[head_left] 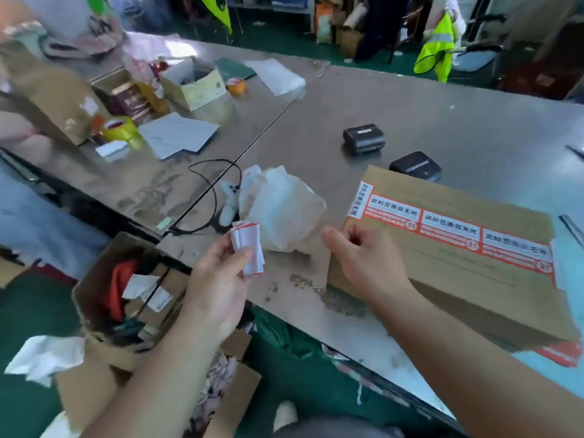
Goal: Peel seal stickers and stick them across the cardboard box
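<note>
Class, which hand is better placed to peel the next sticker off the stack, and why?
Right. The left hand grips the sticker stack; the right hand seems to hold nothing, between stack and cardboard box.

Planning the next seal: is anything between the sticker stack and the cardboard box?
Nothing fixed. Only the right hand hovers between the sticker stack, held in the left hand, and the cardboard box; the crumpled plastic bag lies just behind that path.
</note>
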